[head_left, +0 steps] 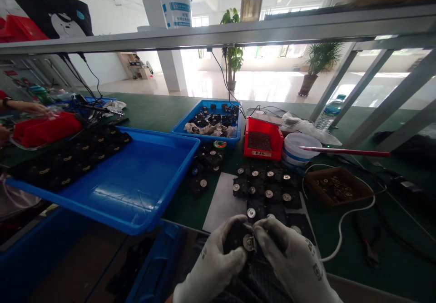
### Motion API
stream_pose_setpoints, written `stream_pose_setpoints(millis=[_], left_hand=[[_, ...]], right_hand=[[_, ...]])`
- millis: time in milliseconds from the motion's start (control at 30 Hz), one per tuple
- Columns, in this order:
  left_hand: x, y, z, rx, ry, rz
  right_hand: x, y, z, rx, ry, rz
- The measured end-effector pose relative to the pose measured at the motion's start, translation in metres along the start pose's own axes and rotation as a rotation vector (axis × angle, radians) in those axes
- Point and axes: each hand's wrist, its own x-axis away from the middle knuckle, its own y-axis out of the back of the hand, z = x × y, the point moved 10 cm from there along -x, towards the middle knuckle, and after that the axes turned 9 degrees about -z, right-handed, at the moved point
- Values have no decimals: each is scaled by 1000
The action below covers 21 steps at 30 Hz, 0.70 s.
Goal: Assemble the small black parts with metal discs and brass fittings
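Observation:
In white gloves, both my hands are at the near edge of the bench. My left hand point(220, 255) is closed around a small black part with a round silver disc point(249, 243). The fingertips of my right hand point(289, 253) are pinched against the same part from the other side. What lies between those fingertips is too small to make out. Just beyond my hands, several similar black parts point(269, 194) sit in rows on a white sheet point(220, 203), their silver discs facing up. More such parts point(200, 183) lie left of the sheet.
A large blue tray point(129, 176) at left carries rows of black parts. Farther back are a blue bin point(211, 137), a red bin of small pieces point(259, 141) and a white tub point(296, 148). Right: a cardboard box point(335, 185), pliers point(369, 244), cables. Another person's hand point(32, 107) is far left.

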Motion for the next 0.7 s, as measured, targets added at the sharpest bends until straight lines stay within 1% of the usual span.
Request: stream_pose_setpoints(millis=[67, 200, 333, 500, 700], left_hand=[[0, 2, -5, 5, -13, -18], [2, 5, -4, 12, 13, -42], [4, 8, -8, -44, 4, -51], [4, 7, -9, -61, 8, -34], [4, 5, -8, -36, 19, -33]], right_hand=[[1, -4, -3, -24, -30, 15], [2, -10, -4, -71, -73, 25], [2, -11, -1, -108, -102, 34], [2, -12, -1, -124, -100, 47], [3, -12, -4, -67, -86, 49]])
